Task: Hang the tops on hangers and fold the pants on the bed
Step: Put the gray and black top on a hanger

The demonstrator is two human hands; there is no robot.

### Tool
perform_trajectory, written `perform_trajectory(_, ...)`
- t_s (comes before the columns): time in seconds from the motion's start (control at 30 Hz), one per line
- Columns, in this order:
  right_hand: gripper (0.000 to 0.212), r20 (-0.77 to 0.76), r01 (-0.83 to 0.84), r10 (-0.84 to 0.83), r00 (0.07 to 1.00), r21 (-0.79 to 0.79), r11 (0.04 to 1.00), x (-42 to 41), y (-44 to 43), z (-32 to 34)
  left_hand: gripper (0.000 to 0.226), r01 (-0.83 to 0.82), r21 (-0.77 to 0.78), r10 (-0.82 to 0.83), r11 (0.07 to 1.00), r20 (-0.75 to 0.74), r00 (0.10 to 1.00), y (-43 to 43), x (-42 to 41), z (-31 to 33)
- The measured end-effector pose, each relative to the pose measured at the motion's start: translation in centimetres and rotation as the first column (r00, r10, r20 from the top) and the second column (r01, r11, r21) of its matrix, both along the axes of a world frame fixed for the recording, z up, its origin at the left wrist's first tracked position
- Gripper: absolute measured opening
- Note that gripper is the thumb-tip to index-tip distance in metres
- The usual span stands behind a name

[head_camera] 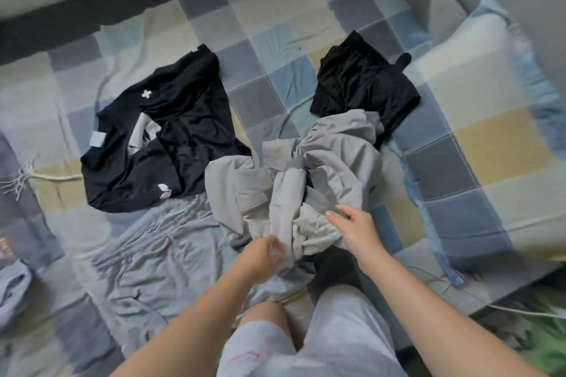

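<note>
A crumpled grey garment [309,180] lies bunched in the near middle of the bed [263,76], which is covered in a checked blue, grey and cream quilt. The left hand [260,257] closes its grip on a fold at the garment's near edge, fingers curled into the cloth, though blur hides just how they pinch. The right hand [352,228] rests on the near right part of the same heap, its fingers pressed together on a darker grey strip of the fabric. A black top with white marks [159,135] lies spread flat to the left, its near right corner touching the grey heap. A second black garment [364,82] lies behind and to the right, its near edge tucked under the grey cloth. Between the two black pieces a strip of bare quilt runs toward the far edge of the bed, where a dark gap meets a pale wall. A pillow [477,119] in matching checks fills the right side, just beside the black garment. To the near left a rumpled grey sheet [147,242] leaves open room, with a pale blue cloth [12,288] at the left edge. The person's knees in light shorts [306,343] are at the near edge
</note>
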State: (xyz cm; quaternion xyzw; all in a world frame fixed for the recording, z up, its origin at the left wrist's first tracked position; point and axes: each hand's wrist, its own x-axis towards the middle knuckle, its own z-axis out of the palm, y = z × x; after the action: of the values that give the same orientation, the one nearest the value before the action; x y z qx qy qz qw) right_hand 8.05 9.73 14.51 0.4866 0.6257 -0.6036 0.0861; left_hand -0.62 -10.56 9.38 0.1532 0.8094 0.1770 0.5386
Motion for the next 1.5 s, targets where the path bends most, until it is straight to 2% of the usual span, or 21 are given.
perform_trajectory(0.03, 0.014, -0.012, 0.01, -0.01, 1.0, 0.009, 1.0, 0.5, -0.5, 1.4, 0.02, -0.002, 0.038, 0.005, 0.999, -0.087, 0.996, -0.2, -0.1, 1.1)
perform_trajectory(0.13, 0.031, -0.049, 0.01, -0.007, 0.999, 0.063, 0.998, 1.6, -2.1, 5.6, 0.059, 0.053, 0.183, 0.016, 0.982, -0.358, 0.934, 0.2, -1.2, 5.7)
perform_trajectory(0.23, 0.042, -0.103, -0.09, 0.103, 0.989, 0.127, 0.988, 2.1, -3.9, 10.0, 0.082, 0.343, 0.287, -0.159, 0.895, -0.513, 0.844, 1.6, -3.0, 10.0)
perform_trajectory(0.3, 0.039, -0.106, -0.129, 0.15, 0.983, 0.183, 0.975, 2.7, -5.0, 12.0, 0.077, 0.538, 0.292, -0.313, 0.791, -0.563, 0.765, 2.5, -3.8, 11.9)
perform_trajectory(0.4, 0.029, -0.108, -0.115, 0.149, 0.983, 0.273, 0.955, 3.6, -6.5, 14.5, 0.047, 0.681, 0.301, -0.415, 0.668, -0.61, 0.676, 3.1, -3.5, 13.3)
perform_trajectory(0.53, 0.011, -0.107, -0.059, 0.105, 0.989, 0.367, 0.928, 5.7, -7.6, 17.7, 0.03, 0.692, 0.295, -0.374, 0.659, -0.669, 0.642, 2.4, -2.3, 13.8)
perform_trajectory(0.6, 0.009, -0.124, -0.029, 0.082, 0.989, 0.379, 0.925, 7.2, -7.8, 19.3, 0.023, 0.692, 0.269, -0.375, 0.67, -0.682, 0.628, 1.7, -1.8, 14.1)
perform_trajectory(0.73, 0.01, -0.179, 0.003, 0.08, 0.981, 0.422, 0.906, 10.3, -7.8, 21.7, 0.028, 0.717, 0.229, -0.43, 0.659, -0.667, 0.608, 1.1, 0.2, 15.0)
perform_trajectory(0.87, 0.005, -0.25, 0.05, 0.067, 0.966, 0.434, 0.899, 14.3, -7.9, 22.6, 0.046, 0.771, 0.161, -0.561, 0.616, -0.597, 0.573, 1.1, 3.9, 16.4)
perform_trajectory(1.0, 0.011, -0.349, 0.106, 0.071, 0.934, 0.463, 0.88, 19.7, -8.0, 22.8, 0.041, 0.738, 0.164, -0.462, 0.654, -0.686, 0.562, 1.1, 9.0, 18.1)
perform_trajectory(1.17, 0.013, -0.421, 0.072, 0.146, 0.895, 0.46, 0.885, 25.5, -7.3, 24.9, 0.027, 0.541, 0.338, -0.132, 0.77, -0.746, 0.653, -0.9, 15.2, 21.5)
perform_trajectory(1.23, 0.014, -0.445, 0.045, 0.186, 0.876, 0.459, 0.887, 26.4, -7.1, 27.4, 0.023, 0.467, 0.379, -0.036, 0.799, -0.745, 0.666, -2.2, 17.0, 24.2)
perform_trajectory(1.37, 0.013, -0.488, 0.029, 0.238, 0.84, 0.477, 0.878, 26.4, -6.9, 33.7, 0.029, 0.39, 0.38, 0.069, 0.839, -0.784, 0.616, -4.4, 18.4, 31.4)
perform_trajectory(1.5, 0.021, -0.535, 0.035, 0.289, 0.794, 0.514, 0.857, 24.6, -7.3, 39.5, 0.029, 0.359, 0.446, 0.158, 0.82, -0.778, 0.608, -6.2, 18.3, 37.8)
